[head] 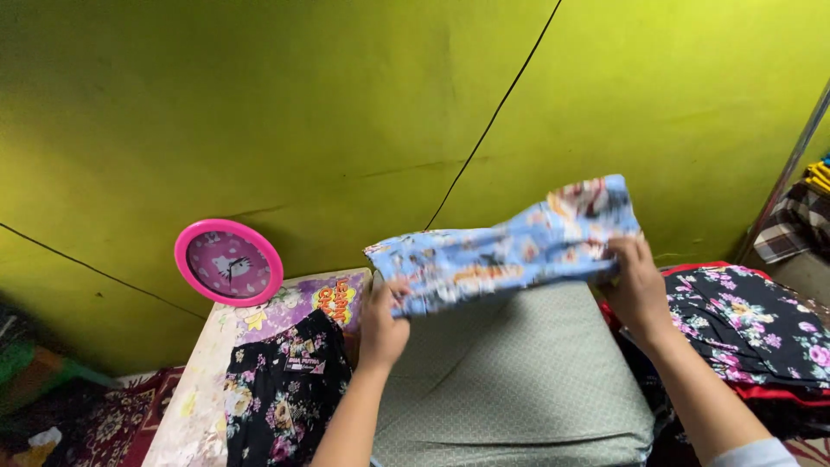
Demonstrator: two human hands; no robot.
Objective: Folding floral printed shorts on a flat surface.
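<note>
A light blue printed cloth (510,246) with cartoon pictures is stretched in the air between both hands, above a grey-green cushion (519,380). My left hand (382,324) grips its lower left edge. My right hand (638,281) holds its right end, which is bunched and raised higher. The cloth sags slightly in the middle.
A black floral garment (281,398) lies on a colourful mat (203,380) at left. A round pink wall clock (229,262) leans against the yellow-green wall (346,104). Dark floral clothes (752,324) are piled at right, with checked fabric (800,225) beyond.
</note>
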